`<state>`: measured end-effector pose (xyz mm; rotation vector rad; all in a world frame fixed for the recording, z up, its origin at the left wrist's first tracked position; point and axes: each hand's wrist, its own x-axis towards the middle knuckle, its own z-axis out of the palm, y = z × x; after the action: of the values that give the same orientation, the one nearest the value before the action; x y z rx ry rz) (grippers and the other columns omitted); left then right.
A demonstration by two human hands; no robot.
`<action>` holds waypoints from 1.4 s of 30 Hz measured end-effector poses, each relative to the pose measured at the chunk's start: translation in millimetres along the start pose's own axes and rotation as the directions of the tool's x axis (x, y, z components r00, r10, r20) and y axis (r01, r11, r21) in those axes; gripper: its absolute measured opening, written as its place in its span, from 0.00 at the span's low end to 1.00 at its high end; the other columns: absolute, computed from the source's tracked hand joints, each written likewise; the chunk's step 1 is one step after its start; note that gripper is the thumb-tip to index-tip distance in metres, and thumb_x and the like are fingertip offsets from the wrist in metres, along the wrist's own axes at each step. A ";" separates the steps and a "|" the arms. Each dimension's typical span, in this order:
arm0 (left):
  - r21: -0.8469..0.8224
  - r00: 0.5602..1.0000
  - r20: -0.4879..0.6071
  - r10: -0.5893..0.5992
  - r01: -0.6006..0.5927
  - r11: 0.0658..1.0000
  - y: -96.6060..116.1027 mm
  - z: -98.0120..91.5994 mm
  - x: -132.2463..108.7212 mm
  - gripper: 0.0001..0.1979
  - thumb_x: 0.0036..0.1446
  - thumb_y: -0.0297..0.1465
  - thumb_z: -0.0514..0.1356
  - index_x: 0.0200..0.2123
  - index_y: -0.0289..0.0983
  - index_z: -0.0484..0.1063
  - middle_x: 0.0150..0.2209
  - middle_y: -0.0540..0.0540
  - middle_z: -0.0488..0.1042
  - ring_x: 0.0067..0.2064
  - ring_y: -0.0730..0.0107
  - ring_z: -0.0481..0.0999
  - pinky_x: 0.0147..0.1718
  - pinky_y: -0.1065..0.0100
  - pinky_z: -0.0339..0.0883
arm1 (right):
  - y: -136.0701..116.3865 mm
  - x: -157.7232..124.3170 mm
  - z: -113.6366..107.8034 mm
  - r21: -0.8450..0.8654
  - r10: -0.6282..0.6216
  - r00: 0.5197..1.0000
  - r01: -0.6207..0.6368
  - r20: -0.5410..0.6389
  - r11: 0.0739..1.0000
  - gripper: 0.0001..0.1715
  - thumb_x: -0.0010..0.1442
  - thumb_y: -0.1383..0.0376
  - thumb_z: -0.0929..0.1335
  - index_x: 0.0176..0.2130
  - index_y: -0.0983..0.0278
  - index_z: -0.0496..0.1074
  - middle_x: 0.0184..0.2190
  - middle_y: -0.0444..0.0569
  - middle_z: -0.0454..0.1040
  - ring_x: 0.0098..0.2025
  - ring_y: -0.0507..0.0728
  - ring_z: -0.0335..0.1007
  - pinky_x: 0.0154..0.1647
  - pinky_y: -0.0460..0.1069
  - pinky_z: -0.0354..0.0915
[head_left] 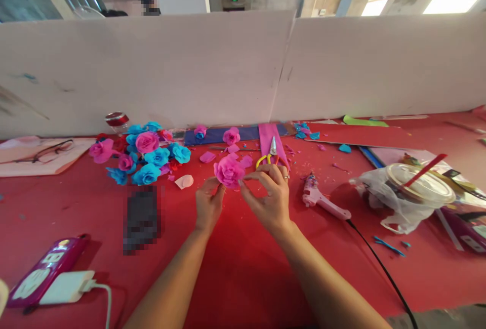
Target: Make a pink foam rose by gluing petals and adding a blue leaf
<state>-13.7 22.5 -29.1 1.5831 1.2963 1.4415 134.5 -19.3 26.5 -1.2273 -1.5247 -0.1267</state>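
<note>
A: Where's the ruffled bright-pink paper flower (pixel 229 171)?
B: Frame centre. Left hand (pixel 210 205) grips its base; right hand (pixel 271 200) pinches its right edge. Keep that pinch light: thin paper probably creases.

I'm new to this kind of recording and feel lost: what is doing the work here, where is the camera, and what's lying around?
There is no machine: you see a person's two bare hands. The single picture comes from a camera worn on their head, looking forward and down.

The left hand holds a bright pink ruffled flower, while the right hand has its thumb and a finger at the flower's edge.

On the red tabletop, to the left, lies a cluster of blue, pink and red flowers. Beyond the right hand is a yellow-and-red-handled cutting tool; to the right are a pale pink glue gun with a black cord and a round, white-lidded container.
</note>
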 end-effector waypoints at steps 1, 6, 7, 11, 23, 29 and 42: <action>0.026 0.999 0.013 0.041 -0.041 0.999 1.6 0.3 -1.3 0.09 0.54 0.35 0.57 0.31 0.38 0.76 0.33 0.47 0.76 0.38 0.67 0.72 0.39 0.69 0.63 | -0.7 -0.1 -0.2 -0.019 0.014 1.000 -0.013 0.006 1.000 0.03 0.52 0.63 0.70 0.31 0.59 0.75 0.33 0.46 0.70 0.40 0.57 0.63 0.45 0.55 0.58; 0.115 0.989 -0.002 0.148 -0.147 0.982 5.4 2.2 -4.9 0.10 0.55 0.35 0.57 0.28 0.38 0.75 0.29 0.47 0.73 0.34 0.68 0.71 0.35 0.68 0.64 | -3.0 -2.7 1.9 -0.094 0.041 0.999 -0.038 0.032 0.995 0.05 0.51 0.60 0.71 0.31 0.58 0.75 0.35 0.46 0.70 0.42 0.58 0.61 0.46 0.55 0.56; 0.110 0.988 -0.004 0.151 -0.150 0.983 5.3 2.5 -5.1 0.10 0.55 0.34 0.57 0.27 0.38 0.75 0.29 0.47 0.73 0.34 0.67 0.71 0.35 0.68 0.64 | -3.5 -3.1 2.1 -0.102 0.048 0.998 -0.045 0.032 0.994 0.05 0.52 0.60 0.71 0.31 0.57 0.75 0.35 0.46 0.70 0.42 0.58 0.61 0.45 0.56 0.56; 0.047 0.989 0.008 0.148 -0.148 0.988 4.3 3.0 -5.9 0.08 0.55 0.33 0.58 0.28 0.39 0.76 0.31 0.46 0.74 0.37 0.66 0.71 0.39 0.67 0.64 | -7.9 -3.7 1.0 -0.114 0.074 0.997 -0.072 0.017 0.991 0.05 0.52 0.60 0.71 0.31 0.57 0.75 0.35 0.46 0.70 0.42 0.59 0.61 0.44 0.56 0.56; 0.168 0.962 0.032 0.270 -0.272 0.947 3.8 3.0 -4.8 0.08 0.55 0.28 0.56 0.25 0.38 0.72 0.28 0.48 0.72 0.32 0.71 0.69 0.33 0.70 0.62 | -1.4 0.5 -1.8 -0.156 -0.035 0.999 0.039 0.028 0.987 0.03 0.51 0.69 0.69 0.29 0.60 0.73 0.32 0.46 0.69 0.39 0.57 0.59 0.42 0.54 0.57; 0.161 0.972 0.040 0.232 -0.235 0.958 1.0 2.8 -4.5 0.08 0.53 0.27 0.55 0.26 0.38 0.73 0.28 0.48 0.72 0.33 0.69 0.70 0.35 0.69 0.63 | 8.6 13.2 -18.0 -0.191 -0.272 0.923 0.329 0.272 0.925 0.05 0.56 0.71 0.66 0.30 0.61 0.71 0.34 0.48 0.70 0.42 0.58 0.57 0.44 0.54 0.56; -0.012 0.995 0.032 0.094 -0.094 0.995 5.9 2.8 -5.6 0.10 0.48 0.24 0.56 0.30 0.40 0.77 0.28 0.48 0.74 0.35 0.66 0.71 0.37 0.68 0.64 | 1.2 8.3 -16.0 -0.117 -0.180 0.964 0.205 0.194 0.972 0.03 0.56 0.63 0.68 0.34 0.59 0.72 0.38 0.48 0.69 0.45 0.59 0.58 0.45 0.56 0.54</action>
<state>-9.1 15.8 -26.2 1.6740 1.2080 1.4706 147.3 -24.1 38.3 -1.2210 -1.8206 -0.2557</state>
